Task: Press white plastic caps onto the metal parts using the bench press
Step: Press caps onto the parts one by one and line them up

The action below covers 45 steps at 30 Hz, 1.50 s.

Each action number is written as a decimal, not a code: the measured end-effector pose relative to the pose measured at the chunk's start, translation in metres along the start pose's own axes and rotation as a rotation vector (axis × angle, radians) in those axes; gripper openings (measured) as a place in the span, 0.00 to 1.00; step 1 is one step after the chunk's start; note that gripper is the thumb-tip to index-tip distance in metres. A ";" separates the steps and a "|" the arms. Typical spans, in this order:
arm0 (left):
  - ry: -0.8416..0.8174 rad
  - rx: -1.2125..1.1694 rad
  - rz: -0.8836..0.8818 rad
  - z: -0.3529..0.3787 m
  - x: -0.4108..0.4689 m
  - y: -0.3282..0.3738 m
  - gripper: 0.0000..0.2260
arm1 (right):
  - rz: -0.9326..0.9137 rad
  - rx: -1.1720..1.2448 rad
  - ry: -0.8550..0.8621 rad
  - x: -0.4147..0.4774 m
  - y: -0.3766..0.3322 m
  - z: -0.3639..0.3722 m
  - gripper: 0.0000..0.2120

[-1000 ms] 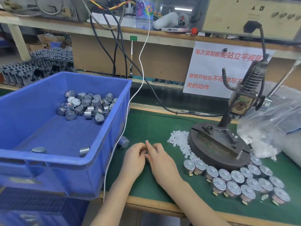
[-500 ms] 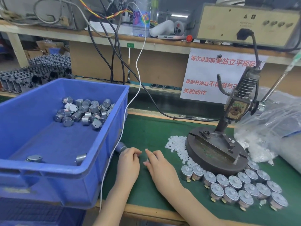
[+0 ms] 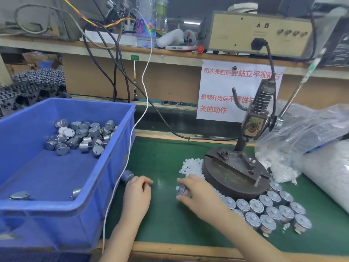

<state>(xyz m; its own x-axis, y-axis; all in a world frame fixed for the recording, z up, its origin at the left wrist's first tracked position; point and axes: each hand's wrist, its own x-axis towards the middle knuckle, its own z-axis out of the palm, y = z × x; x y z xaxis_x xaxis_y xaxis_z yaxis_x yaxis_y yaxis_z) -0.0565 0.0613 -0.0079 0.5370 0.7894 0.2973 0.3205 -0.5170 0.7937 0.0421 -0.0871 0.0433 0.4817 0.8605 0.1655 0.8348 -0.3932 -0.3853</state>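
The 2 hands, joined 1 second ago, have parted. The right hand (image 3: 198, 191) pinches a metal part (image 3: 181, 190) near the bench press (image 3: 236, 173) — pressing likely comes next. The left hand (image 3: 138, 193) is curled; whether it holds anything is unclear.

Left forearm bare, rising from 6 o'clock edge toward 12. Left hand (image 3: 138, 188) knuckles up, fingers curled under; anything inside hidden. Right forearm bare, entering from 5 o'clock, angled toward 10. Right hand (image 3: 198, 191) at 3 o'clock of left, apart, fingers and thumb curled round small metal part (image 3: 181, 190).
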 end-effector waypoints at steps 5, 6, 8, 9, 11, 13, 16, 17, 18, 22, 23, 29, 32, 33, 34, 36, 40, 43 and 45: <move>0.002 0.018 0.006 0.002 0.002 -0.001 0.09 | 0.204 0.148 0.297 0.005 0.042 -0.050 0.17; 0.003 0.016 0.004 0.002 0.002 -0.002 0.09 | 0.258 0.162 0.352 0.005 0.053 -0.058 0.17; 0.001 0.014 0.002 0.003 0.002 -0.001 0.09 | 0.385 0.157 0.428 0.005 0.077 -0.068 0.16; -0.001 0.014 0.003 0.003 0.002 -0.001 0.09 | 0.432 0.140 0.456 0.004 0.088 -0.070 0.16; -0.005 0.017 0.004 0.003 0.002 -0.001 0.09 | 0.464 0.093 0.511 0.003 0.104 -0.070 0.16; -0.009 0.020 0.004 0.003 0.002 -0.001 0.09 | 0.470 0.017 0.553 0.002 0.114 -0.068 0.16; -0.016 0.032 0.005 0.003 0.002 -0.001 0.09 | 0.492 -0.081 0.539 0.005 0.126 -0.065 0.16; -0.018 0.036 0.004 0.003 0.003 0.000 0.09 | 0.500 -0.082 0.528 0.007 0.129 -0.065 0.16; -0.018 0.037 0.003 0.003 0.003 0.000 0.10 | 0.511 -0.074 0.519 0.009 0.131 -0.066 0.17; -0.021 0.037 -0.007 0.003 0.002 0.000 0.10 | 0.543 -0.070 0.494 0.018 0.132 -0.066 0.19; -0.025 0.039 -0.003 0.003 0.002 0.001 0.10 | 0.543 -0.060 0.503 0.019 0.130 -0.065 0.19; -0.043 0.094 0.036 0.004 0.003 0.002 0.09 | 0.511 0.263 0.558 0.012 0.126 -0.069 0.31; -0.054 0.142 0.021 0.006 0.010 0.004 0.09 | 0.467 0.612 0.797 0.009 0.121 -0.096 0.33; -0.066 0.184 0.019 0.007 0.014 0.006 0.09 | 0.460 0.702 0.836 0.011 0.119 -0.109 0.33; -0.084 0.220 0.020 0.010 0.019 0.009 0.09 | 0.459 0.774 0.846 0.016 0.117 -0.124 0.33; -0.140 0.217 0.043 0.019 0.028 0.020 0.09 | 0.456 0.867 0.851 0.029 0.109 -0.159 0.30; -0.243 0.174 0.159 0.048 0.030 0.041 0.11 | 0.425 0.962 0.955 0.047 0.093 -0.209 0.23; -0.250 0.328 0.208 0.066 0.026 0.043 0.17 | 0.355 0.924 1.039 0.038 0.086 -0.207 0.19; -0.248 0.447 0.263 0.073 0.023 0.042 0.19 | 0.274 0.883 1.098 0.028 0.080 -0.190 0.10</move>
<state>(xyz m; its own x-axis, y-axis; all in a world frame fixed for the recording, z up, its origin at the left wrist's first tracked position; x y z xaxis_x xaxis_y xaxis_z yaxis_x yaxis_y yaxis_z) 0.0261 0.0337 -0.0066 0.7931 0.5417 0.2785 0.4210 -0.8179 0.3923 0.1734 -0.1556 0.1891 0.8954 -0.0495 0.4425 0.4440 0.1733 -0.8791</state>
